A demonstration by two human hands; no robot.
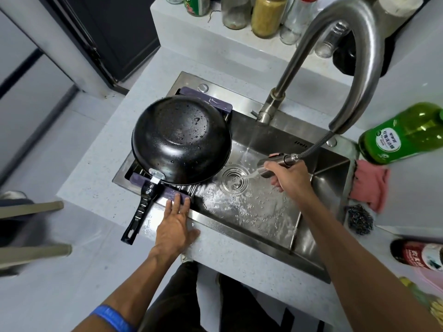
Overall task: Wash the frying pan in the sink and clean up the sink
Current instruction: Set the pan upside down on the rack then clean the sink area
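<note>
A black frying pan [181,138] lies upside down on a purple drying rack [182,190] across the left end of the steel sink [318,180]. Its black handle [140,212] points toward me over the counter. My left hand [176,222] rests flat on the sink's front rim, fingertips touching the rack. My right hand [286,174] grips the pull-out spray head [275,165] of the faucet [359,51]. Water streams from it onto the drain [235,179], and the sink floor is wet.
A green detergent bottle [402,134], a pink cloth [370,188] and a steel scourer [359,219] sit along the sink's right edge. A red-labelled bottle [418,255] lies nearer me. Jars and bottles [266,15] line the raised ledge behind. Floor lies left of the counter.
</note>
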